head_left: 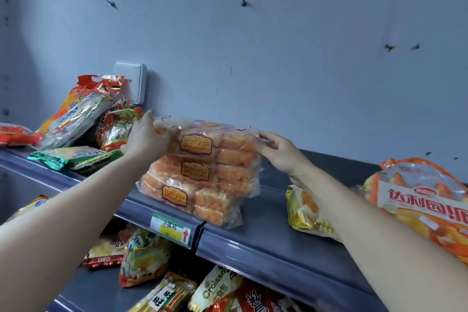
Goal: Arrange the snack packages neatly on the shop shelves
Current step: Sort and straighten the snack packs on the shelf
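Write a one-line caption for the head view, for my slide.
Left hand and right hand hold the top bag of a three-bag bread stack on the upper shelf.

Shop: grey shelves [266,240], price tag [173,230] on shelf edge, snack packages [200,172].

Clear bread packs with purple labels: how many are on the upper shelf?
3, stacked on the upper shelf: top pack, gripped by left hand and right hand; middle pack under it; bottom pack at the shelf's front edge. Others may hide behind.
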Motion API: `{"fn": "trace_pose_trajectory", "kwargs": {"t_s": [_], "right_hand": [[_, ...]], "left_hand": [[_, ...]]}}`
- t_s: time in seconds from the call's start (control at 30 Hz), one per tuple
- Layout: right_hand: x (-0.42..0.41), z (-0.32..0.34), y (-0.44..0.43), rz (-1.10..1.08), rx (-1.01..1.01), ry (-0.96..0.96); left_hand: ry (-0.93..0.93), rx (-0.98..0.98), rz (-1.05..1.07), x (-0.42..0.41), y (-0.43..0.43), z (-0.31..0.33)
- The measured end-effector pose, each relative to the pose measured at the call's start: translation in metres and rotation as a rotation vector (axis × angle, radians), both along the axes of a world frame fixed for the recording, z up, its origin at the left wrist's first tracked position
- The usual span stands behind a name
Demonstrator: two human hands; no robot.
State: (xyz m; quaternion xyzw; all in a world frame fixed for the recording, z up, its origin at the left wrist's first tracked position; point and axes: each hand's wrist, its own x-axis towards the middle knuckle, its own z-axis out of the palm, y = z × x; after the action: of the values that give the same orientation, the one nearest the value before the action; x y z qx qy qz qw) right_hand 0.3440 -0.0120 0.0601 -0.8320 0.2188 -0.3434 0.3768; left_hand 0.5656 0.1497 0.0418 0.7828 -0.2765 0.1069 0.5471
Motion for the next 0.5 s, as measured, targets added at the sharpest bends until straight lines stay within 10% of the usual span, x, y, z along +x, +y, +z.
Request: {"fn": "trace_pose_trajectory", "kwargs": {"t_s": [0.13, 0.3, 0.5], "right_hand": [[-0.022, -0.015, -0.033, -0.354, -0.228, 0.205], [-0.045, -0.058, -0.05, -0.483, -0.391, 1.06], [-0.053, -0.065, -0.03, -0.544, -0.508, 0.96]], "left_hand": [[-0.023, 0.064, 0.042, 0.006, -0.013, 0.002], [-0.065, 0.029, 0.079, -0.006, -0.023, -0.002], [-0.179, -0.107, -0.001, -0.026, -0.031, -0.021]]}}
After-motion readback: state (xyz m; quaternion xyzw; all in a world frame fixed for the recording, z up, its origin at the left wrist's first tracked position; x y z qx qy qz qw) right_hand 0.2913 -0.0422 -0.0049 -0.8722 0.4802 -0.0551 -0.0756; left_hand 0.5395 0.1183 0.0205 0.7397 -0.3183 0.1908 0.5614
